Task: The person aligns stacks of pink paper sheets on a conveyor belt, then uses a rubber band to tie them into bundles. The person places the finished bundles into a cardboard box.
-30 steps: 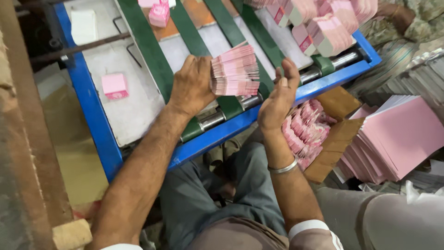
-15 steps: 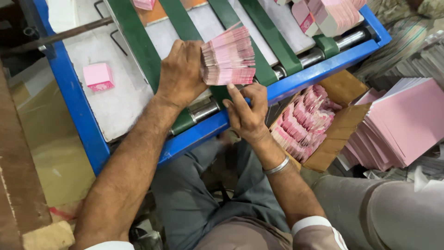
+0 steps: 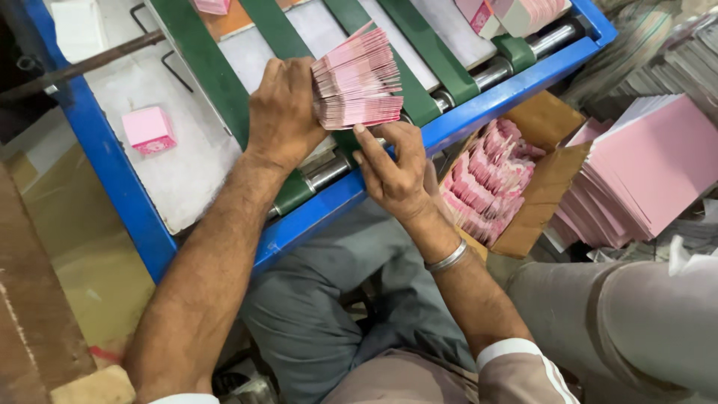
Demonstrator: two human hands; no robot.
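Note:
A fanned stack of pink printed flat cartons (image 3: pixel 357 78) stands on edge on the green conveyor belts (image 3: pixel 209 71) of a blue-framed machine (image 3: pixel 493 90). My left hand (image 3: pixel 284 112) presses against the stack's left side, fingers curled over it. My right hand (image 3: pixel 396 168) supports the stack from below at the near edge, fingers under the bottom cartons. A metal bangle sits on my right wrist.
A brown cardboard box (image 3: pixel 538 202) to the right holds rows of pink cartons (image 3: pixel 486 179). Piles of pink sheets (image 3: pixel 651 172) lie further right. A small pink carton (image 3: pixel 149 129) rests on the grey machine table. More pink stacks (image 3: pixel 516 13) sit up the belt. Another person's trouser leg (image 3: pixel 636 322) is at lower right.
My right hand moved from the stack's right side to underneath it. The stack has been gathered tighter between both hands.

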